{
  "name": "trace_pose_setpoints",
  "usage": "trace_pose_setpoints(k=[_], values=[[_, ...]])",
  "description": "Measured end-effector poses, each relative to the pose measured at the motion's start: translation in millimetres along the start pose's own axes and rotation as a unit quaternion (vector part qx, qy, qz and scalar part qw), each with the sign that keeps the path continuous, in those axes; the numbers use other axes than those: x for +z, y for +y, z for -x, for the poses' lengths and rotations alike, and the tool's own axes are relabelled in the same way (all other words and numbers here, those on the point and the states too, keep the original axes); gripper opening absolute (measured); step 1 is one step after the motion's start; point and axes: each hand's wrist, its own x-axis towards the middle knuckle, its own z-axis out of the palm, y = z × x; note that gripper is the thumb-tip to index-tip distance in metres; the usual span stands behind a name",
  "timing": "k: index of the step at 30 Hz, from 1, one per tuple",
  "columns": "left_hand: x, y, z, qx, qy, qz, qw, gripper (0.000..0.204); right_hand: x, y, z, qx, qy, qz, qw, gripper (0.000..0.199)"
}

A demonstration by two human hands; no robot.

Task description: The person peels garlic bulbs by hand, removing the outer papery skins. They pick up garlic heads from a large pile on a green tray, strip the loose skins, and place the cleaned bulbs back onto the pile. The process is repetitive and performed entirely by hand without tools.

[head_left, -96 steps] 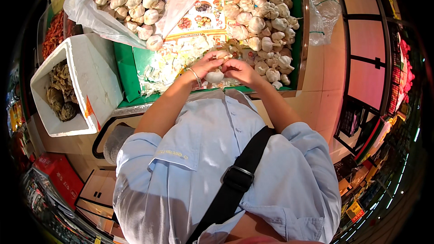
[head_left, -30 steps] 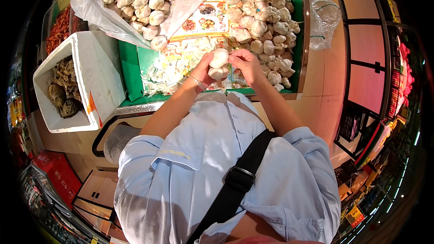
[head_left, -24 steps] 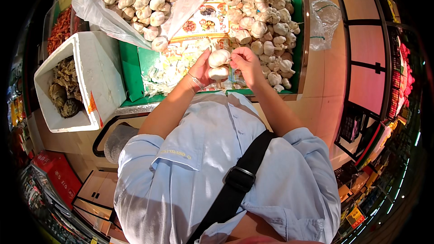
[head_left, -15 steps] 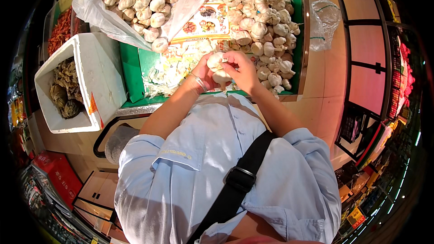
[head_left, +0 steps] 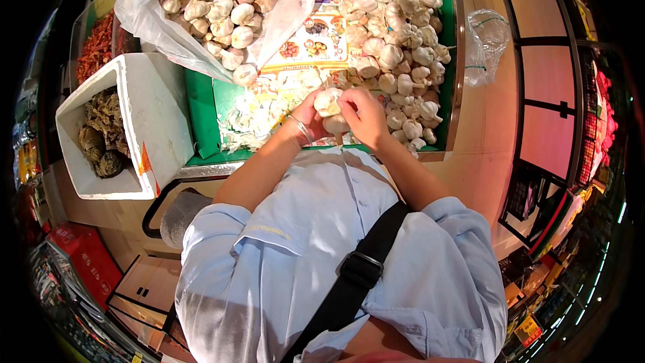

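Observation:
Close to my body, over the front of the green-edged bin, both hands are at two pale garlic bulbs. My left hand [head_left: 307, 119] is closed around their left side, with a silver bangle at its wrist. The upper garlic bulb [head_left: 327, 101] catches bright light. Just below it sits the lower garlic bulb [head_left: 335, 124], its stem end pointing toward my shirt. My right hand [head_left: 365, 118] has its thumb and fingers bent against the upper bulb's right side. Loose garlic skins [head_left: 259, 115] lie left of my hands.
A heap of garlic [head_left: 406, 33] fills the bin's right side. An open plastic bag of garlic [head_left: 232, 13] lies at the far left. A white foam box [head_left: 161, 104] with brown, wrinkled contents stands left, and a clear plastic bag [head_left: 485, 47] lies beyond the right edge.
The whole view has shifted slightly. My right fingers have curled in and moved a little on the upper garlic bulb. Both bulbs stay in my hands.

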Motion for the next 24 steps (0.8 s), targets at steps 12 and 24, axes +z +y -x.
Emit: trace_pose_setpoints(k=[12, 24], values=[[3.0, 143.2, 7.2, 0.199, 0.002, 0.079, 0.977, 0.038, -7.2, 35.4, 16.1, 0.129, 0.043, -0.083, 0.987, 0.009], [45.9, 260.2, 9.8, 0.406, 0.139, -0.005, 0.903, 0.058, -10.3, 37.8, 15.3, 0.139, 0.024, -0.066, 0.988, 0.008]])
